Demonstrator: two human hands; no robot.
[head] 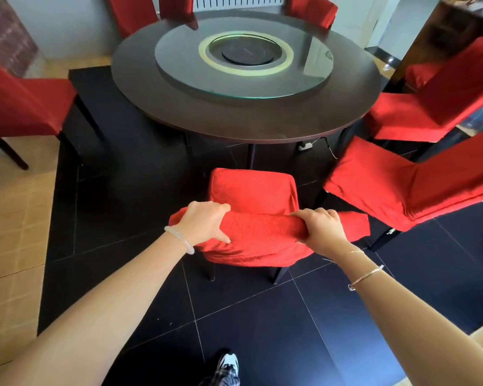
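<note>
A chair in a red fabric cover (253,190) stands directly in front of me, its seat facing the round table. My left hand (204,222) grips the top of the chair back near its left end, fingers over the far side and thumb toward me. My right hand (321,227) grips the same top edge near the right end, bunching the red cover under its fingers. The chair's dark legs show below the cover on the black floor tiles.
A dark round table (179,98) with a glass turntable (243,55) stands beyond the chair. Other red-covered chairs ring it: two at the right (402,185), one at the left (20,101), some at the far side. My shoe (227,363) is on the black tiles.
</note>
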